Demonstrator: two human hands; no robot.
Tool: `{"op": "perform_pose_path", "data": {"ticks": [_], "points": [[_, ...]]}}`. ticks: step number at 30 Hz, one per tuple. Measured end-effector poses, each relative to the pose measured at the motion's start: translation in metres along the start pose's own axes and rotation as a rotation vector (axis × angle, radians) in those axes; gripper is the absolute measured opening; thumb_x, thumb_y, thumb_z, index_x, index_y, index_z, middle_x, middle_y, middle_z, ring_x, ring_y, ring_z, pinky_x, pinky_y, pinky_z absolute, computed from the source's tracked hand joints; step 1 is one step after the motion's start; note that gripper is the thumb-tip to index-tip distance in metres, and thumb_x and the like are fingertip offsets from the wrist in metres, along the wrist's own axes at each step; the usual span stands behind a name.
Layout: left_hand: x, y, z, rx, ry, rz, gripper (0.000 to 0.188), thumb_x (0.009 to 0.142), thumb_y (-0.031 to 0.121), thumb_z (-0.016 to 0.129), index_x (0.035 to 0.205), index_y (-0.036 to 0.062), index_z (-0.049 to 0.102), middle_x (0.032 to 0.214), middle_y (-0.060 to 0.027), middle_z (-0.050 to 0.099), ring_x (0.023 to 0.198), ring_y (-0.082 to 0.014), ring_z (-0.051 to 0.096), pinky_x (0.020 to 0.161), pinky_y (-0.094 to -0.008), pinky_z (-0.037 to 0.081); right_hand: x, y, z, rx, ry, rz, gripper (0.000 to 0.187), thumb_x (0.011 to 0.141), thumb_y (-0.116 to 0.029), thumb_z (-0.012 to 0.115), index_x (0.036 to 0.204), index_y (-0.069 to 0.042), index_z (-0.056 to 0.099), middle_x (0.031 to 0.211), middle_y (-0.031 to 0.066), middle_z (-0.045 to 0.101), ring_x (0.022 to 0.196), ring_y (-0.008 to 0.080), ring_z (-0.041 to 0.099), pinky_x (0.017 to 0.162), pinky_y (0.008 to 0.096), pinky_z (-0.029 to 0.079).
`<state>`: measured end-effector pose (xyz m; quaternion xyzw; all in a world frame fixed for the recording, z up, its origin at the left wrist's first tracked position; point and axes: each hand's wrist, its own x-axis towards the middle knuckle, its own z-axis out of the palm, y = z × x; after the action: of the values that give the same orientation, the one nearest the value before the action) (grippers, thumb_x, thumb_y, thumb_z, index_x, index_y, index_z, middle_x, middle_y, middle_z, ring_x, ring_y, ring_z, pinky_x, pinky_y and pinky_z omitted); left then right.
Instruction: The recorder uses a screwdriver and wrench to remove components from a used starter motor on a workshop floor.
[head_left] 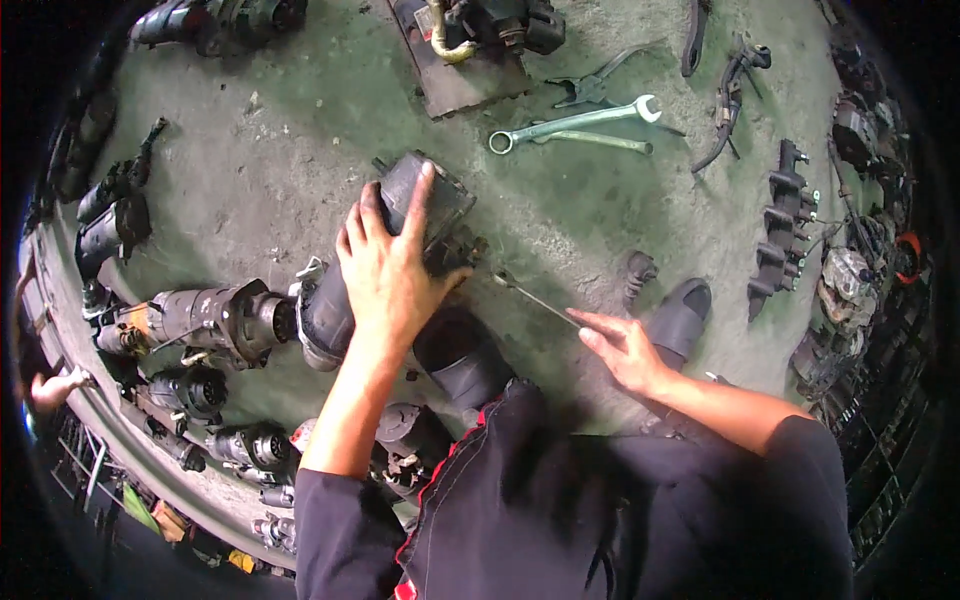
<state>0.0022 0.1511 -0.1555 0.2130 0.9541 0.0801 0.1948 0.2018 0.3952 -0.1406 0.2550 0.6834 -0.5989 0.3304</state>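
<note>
My left hand (385,270) lies over a dark, boxy-ended motor-like part (440,205), fingers spread across its top and thumb on its near right side. The palm hides much of this part; beside my wrist shows a dark cylinder (328,308) with a silvery end, and I cannot tell whether both are one piece. To the right, my right hand (628,352) pinches the end of a slim metal wrench (540,302). The wrench's small head points up and left toward the part, a little apart from it.
A combination wrench (575,125) and pliers (580,90) lie beyond my hands. Starter-like motors (215,318) line the left. A black cassette-like rail (778,235) and a cable (725,115) lie right. My sandals (683,318) stand close by. Another person's hand (60,388) shows far left.
</note>
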Motion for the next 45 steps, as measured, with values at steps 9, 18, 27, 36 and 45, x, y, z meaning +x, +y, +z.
{"op": "perform_pose_path", "data": {"ticks": [9, 18, 27, 36, 45], "points": [[0.032, -0.034, -0.015, -0.287, -0.161, -0.043, 0.111, 0.063, 0.031, 0.088, 0.156, 0.0213, 0.027, 0.124, -0.0208, 0.061, 0.114, -0.0405, 0.061, 0.099, -0.0468, 0.051, 0.032, 0.029, 0.018, 0.165, -0.006, -0.044, 0.040, 0.099, -0.023, 0.063, 0.132, -0.001, 0.062, 0.127, 0.0144, 0.067, 0.115, 0.0158, 0.060, 0.100, 0.0314, 0.046], [0.036, -0.043, -0.019, -0.366, -0.173, 0.038, 0.112, 0.060, 0.028, 0.087, 0.156, 0.0190, 0.028, 0.127, -0.0227, 0.060, 0.118, -0.0409, 0.060, 0.104, -0.0468, 0.048, 0.050, 0.027, 0.020, 0.145, -0.048, -0.100, 0.038, 0.099, -0.023, 0.063, 0.130, 0.000, 0.063, 0.126, 0.0158, 0.067, 0.116, 0.0177, 0.061, 0.101, 0.0326, 0.046], [0.036, -0.048, -0.013, -0.337, -0.176, 0.076, 0.116, 0.061, 0.033, 0.086, 0.158, 0.0228, 0.022, 0.120, -0.0237, 0.061, 0.109, -0.0427, 0.062, 0.098, -0.0487, 0.050, 0.059, 0.042, 0.024, 0.103, -0.062, -0.095, 0.040, 0.100, -0.025, 0.063, 0.132, -0.001, 0.062, 0.113, 0.0072, 0.071, 0.101, 0.0125, 0.062, 0.088, 0.0305, 0.050], [0.034, -0.049, -0.012, -0.336, -0.128, 0.110, 0.114, 0.062, 0.033, 0.085, 0.157, 0.0217, 0.024, 0.116, -0.0227, 0.062, 0.107, -0.0424, 0.062, 0.095, -0.0477, 0.051, 0.061, 0.042, 0.032, 0.074, -0.105, -0.095, 0.044, 0.099, -0.028, 0.064, 0.131, 0.002, 0.061, 0.106, 0.0074, 0.071, 0.092, 0.0106, 0.060, 0.083, 0.0290, 0.051], [-0.020, -0.004, 0.005, 0.093, -0.028, -0.014, 0.128, 0.048, 0.051, 0.091, 0.156, 0.0264, 0.028, 0.157, -0.0256, 0.024, 0.142, -0.0454, 0.030, 0.114, -0.0583, 0.025, 0.065, 0.038, 0.029, -0.013, -0.100, 0.084, 0.044, 0.098, -0.029, 0.065, 0.127, 0.003, 0.062, 0.090, 0.0021, 0.068, 0.081, 0.0093, 0.058, 0.075, 0.0292, 0.050]]}}
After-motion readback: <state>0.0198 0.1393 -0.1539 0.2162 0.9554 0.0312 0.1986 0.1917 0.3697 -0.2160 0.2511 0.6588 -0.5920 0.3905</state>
